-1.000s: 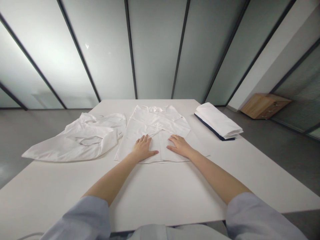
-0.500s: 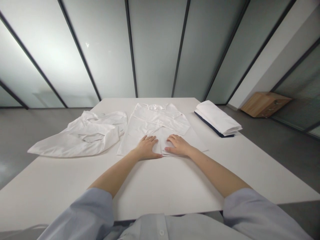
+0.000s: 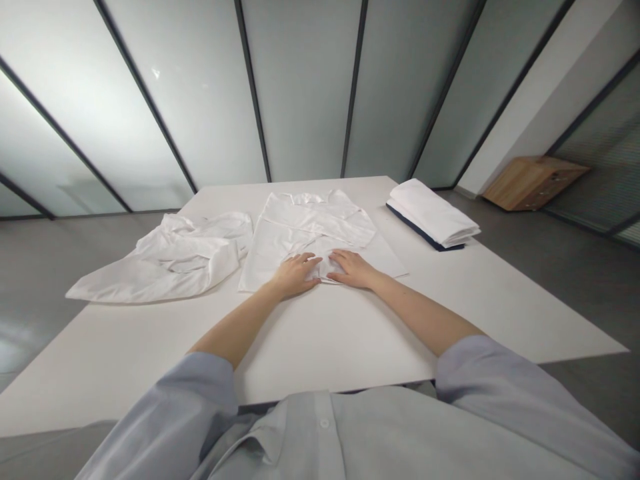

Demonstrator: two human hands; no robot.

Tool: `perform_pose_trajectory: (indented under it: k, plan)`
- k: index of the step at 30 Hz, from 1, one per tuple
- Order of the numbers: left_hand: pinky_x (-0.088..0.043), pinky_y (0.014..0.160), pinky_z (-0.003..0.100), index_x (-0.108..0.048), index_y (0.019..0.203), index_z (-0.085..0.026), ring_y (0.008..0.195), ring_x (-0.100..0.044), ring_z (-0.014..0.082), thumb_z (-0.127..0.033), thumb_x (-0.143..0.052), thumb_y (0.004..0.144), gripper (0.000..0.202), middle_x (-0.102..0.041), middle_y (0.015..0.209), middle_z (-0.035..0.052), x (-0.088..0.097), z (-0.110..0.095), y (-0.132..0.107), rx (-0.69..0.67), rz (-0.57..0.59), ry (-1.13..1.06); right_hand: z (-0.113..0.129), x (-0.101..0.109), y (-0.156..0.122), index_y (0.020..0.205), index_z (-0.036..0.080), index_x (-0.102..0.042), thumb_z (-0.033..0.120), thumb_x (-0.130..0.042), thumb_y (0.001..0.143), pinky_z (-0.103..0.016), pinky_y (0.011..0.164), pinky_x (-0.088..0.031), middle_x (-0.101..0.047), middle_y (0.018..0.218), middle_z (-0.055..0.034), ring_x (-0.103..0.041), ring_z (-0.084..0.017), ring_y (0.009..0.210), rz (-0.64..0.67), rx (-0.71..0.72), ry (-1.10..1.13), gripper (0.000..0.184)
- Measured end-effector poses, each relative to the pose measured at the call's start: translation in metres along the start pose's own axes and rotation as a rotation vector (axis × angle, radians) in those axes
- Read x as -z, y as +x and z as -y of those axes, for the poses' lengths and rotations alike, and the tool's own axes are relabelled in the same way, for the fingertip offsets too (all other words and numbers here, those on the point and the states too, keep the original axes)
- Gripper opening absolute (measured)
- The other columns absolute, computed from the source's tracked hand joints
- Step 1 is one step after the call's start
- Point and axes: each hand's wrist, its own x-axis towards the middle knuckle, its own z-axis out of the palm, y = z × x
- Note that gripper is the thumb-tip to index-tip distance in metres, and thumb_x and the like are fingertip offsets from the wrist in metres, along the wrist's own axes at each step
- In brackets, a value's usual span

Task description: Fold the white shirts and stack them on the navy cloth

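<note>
A white shirt (image 3: pixel 320 230) lies flat in front of me, collar at the far end and sleeves folded across its body. My left hand (image 3: pixel 295 275) rests on its near edge, left of the middle, with thumb and fingers apart. Just to the right, my right hand (image 3: pixel 353 269) lies on the same edge, its fingers also stretched out. Neither hand grips the cloth. Both palms hide part of the hem, and a narrow strip of white fabric shows between them.
A crumpled white garment (image 3: pixel 165 261) lies on the left, reaching past the edge of the white table (image 3: pixel 340 347). On the right sits a stack of folded white cloth (image 3: pixel 433 210) over something dark navy. A wooden cabinet (image 3: pixel 533 181) stands on the floor behind, near frosted panels.
My view has shifted, so the table and garments appear slightly higher. My hands stay at the shirt's near edge, their fingers angled a little more toward the middle.
</note>
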Motion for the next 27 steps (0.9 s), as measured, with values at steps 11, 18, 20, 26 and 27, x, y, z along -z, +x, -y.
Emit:
perform_pose_trajectory:
  k: [11,18,20,26,27]
  plan:
    - [-0.042,0.1,0.036,-0.065,0.115,-0.026,0.113,-0.057,0.0202,-0.036,-0.039,0.096,0.034,-0.061,0.126,0.0051,-0.006,-0.004,0.003,0.002,0.074,0.032,0.012,0.013,-0.001,0.103,0.015,-0.066,0.052,-0.066,0.078,-0.035,0.09,-0.042,-0.064,0.104,-0.0116,-0.057,-0.024,0.1,-0.027,0.219,0.094,0.045]
    - [-0.047,0.089,0.034,-0.063,0.109,-0.023,0.102,-0.063,0.0223,-0.044,-0.043,0.093,0.033,-0.067,0.111,0.0073,0.001,-0.008,0.001,0.017,0.091,0.048,0.013,0.014,0.002,0.101,0.016,-0.069,0.019,-0.055,0.082,-0.031,0.088,-0.042,-0.067,0.106,-0.0098,-0.061,-0.021,0.098,0.03,0.18,-0.009,0.024]
    - [-0.046,0.092,0.036,-0.061,0.114,-0.024,0.106,-0.062,0.0244,-0.049,-0.05,0.087,0.039,-0.066,0.115,0.0078,0.005,-0.01,-0.001,0.025,0.107,0.032,0.012,0.014,0.002,0.103,0.016,-0.069,0.015,-0.051,0.082,-0.031,0.088,-0.042,-0.068,0.108,-0.0096,-0.061,-0.021,0.099,0.046,0.166,-0.021,0.028]
    - [-0.043,0.097,0.035,-0.049,0.133,-0.025,0.111,-0.059,0.0224,-0.023,-0.049,0.083,0.051,-0.063,0.125,0.0061,0.001,-0.005,0.003,0.111,0.134,0.031,0.009,0.014,0.001,0.118,0.021,-0.064,0.005,-0.046,0.08,-0.031,0.096,-0.04,-0.064,0.125,-0.0068,-0.057,-0.02,0.113,0.083,0.058,-0.057,0.046]
    - [-0.043,0.097,0.035,-0.05,0.132,-0.025,0.111,-0.059,0.0223,-0.019,-0.048,0.082,0.051,-0.063,0.125,0.0062,0.0,-0.002,0.004,0.12,0.14,0.047,0.008,0.015,0.001,0.119,0.021,-0.064,0.005,-0.046,0.08,-0.032,0.096,-0.04,-0.063,0.126,-0.0068,-0.057,-0.02,0.114,0.08,0.029,-0.076,0.047]
